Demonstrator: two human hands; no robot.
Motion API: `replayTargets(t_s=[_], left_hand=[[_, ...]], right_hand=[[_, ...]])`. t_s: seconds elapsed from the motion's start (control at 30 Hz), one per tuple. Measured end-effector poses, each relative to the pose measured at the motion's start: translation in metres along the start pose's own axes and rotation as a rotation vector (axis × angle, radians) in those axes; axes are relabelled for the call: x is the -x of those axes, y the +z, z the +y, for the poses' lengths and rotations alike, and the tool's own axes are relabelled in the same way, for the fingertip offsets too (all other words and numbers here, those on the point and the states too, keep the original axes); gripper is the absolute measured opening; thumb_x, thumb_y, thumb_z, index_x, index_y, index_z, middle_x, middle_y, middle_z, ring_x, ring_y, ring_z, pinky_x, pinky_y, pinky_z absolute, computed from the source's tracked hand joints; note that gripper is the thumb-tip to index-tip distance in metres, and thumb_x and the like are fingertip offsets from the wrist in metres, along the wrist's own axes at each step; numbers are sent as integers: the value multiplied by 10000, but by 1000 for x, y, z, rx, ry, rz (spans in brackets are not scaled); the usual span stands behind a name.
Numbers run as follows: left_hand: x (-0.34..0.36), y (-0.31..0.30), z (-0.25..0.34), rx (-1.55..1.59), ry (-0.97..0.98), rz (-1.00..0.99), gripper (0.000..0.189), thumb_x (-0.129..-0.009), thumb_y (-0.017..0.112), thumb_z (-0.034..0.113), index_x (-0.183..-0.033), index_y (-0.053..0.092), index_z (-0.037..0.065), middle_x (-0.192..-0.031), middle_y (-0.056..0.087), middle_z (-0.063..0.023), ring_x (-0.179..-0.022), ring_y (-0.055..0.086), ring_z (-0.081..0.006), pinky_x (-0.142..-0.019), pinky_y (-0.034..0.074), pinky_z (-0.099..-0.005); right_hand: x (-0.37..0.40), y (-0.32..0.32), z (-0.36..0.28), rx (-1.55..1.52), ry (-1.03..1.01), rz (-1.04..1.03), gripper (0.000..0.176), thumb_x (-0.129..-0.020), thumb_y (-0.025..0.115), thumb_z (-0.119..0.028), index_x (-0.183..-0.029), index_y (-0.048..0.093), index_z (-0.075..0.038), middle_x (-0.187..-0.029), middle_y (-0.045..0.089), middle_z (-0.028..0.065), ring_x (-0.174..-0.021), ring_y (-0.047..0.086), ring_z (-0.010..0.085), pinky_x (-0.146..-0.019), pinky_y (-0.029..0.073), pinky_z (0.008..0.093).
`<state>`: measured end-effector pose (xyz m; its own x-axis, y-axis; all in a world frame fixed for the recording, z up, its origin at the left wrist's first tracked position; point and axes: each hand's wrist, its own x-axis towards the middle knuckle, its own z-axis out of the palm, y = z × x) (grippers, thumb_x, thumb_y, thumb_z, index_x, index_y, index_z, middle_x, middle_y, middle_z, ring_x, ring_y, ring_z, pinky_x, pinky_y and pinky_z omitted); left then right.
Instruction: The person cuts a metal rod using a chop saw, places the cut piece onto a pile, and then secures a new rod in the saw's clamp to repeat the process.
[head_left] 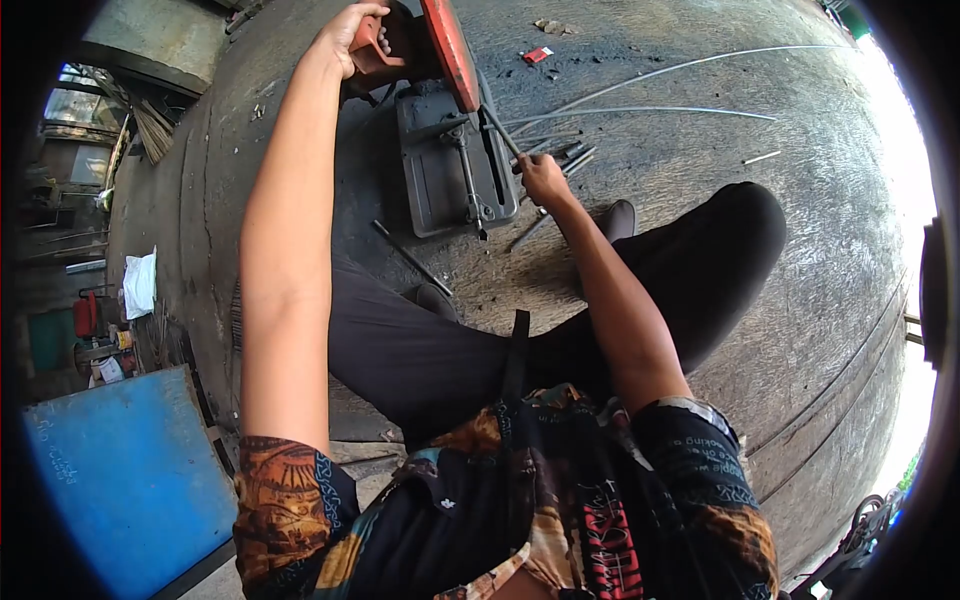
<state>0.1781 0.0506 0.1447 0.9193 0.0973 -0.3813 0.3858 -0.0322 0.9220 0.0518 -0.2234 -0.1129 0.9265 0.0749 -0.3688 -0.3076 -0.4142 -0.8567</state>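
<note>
Holding a saw [452, 60] by its handle [380, 62], the left grip [358, 36] is maybe steadying it. The right grip [545, 182] is holding a rod [501, 128], perhaps keeping it straight. The saw is standing toward the floor's [800, 260] left edge.

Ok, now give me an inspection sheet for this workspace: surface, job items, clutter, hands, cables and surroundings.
Surface: grey, rough-textured ground, with dark bits scattered beyond the saw.
Job items: a saw with a red guard and grey base on the ground; a thin rod beside it.
Clutter: short metal pieces right of the base, a loose bar near a shoe, long thin rods and a red packet.
Hands: left hand grips the red handle; right hand holds the rod.
Cables: nothing seen.
Surroundings: blue panel and white bag at left.
</note>
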Motion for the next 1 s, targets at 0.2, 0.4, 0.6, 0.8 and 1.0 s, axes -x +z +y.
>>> replayTargets(t_s=[0.2,0.4,0.6,0.8,1.0], left_hand=[[6,18,-1,-1314,1242,716,402,-817,636,317,-1080,608,14,-964,638,-134,-835,642,-325,-790,541,-394],[74,51,17,-1533,1084,-44,409,-853,588,185,-1254,607,110,-1421,474,-92,-1342,391,-341,-1081,346,-482],[70,52,23,-1649,1086,-160,409,-813,623,169,-1216,638,99,-1367,533,-98,-1313,437,-328,-1069,358,-498],[71,53,23,-1650,1094,-155,405,-805,620,168,-1199,646,84,-1325,568,-113,-1296,459,-321,-1068,352,-506],[71,54,22,-1608,1091,-131,383,-817,605,182,-1187,656,94,-1312,577,-118,-1275,479,-330,-1065,358,-497]], right_hand=[[7,6,-10,-3,42,25,481,-943,493,-373,-896,622,89,-914,619,349,-979,584,490,-851,464,504],[14,11,-16,17,7,57,460,-938,497,-347,-857,611,91,-894,614,356,-943,589,507,-846,469,522],[18,13,-19,120,-93,122,450,-935,489,-332,-837,610,90,-876,614,357,-899,599,514,-817,485,519],[22,14,-17,82,-141,168,409,-926,478,-285,-797,615,78,-857,614,349,-897,609,486,-815,484,516],[20,16,-12,128,-330,165,378,-914,471,-239,-749,638,58,-810,614,319,-847,608,477,-787,490,508]])
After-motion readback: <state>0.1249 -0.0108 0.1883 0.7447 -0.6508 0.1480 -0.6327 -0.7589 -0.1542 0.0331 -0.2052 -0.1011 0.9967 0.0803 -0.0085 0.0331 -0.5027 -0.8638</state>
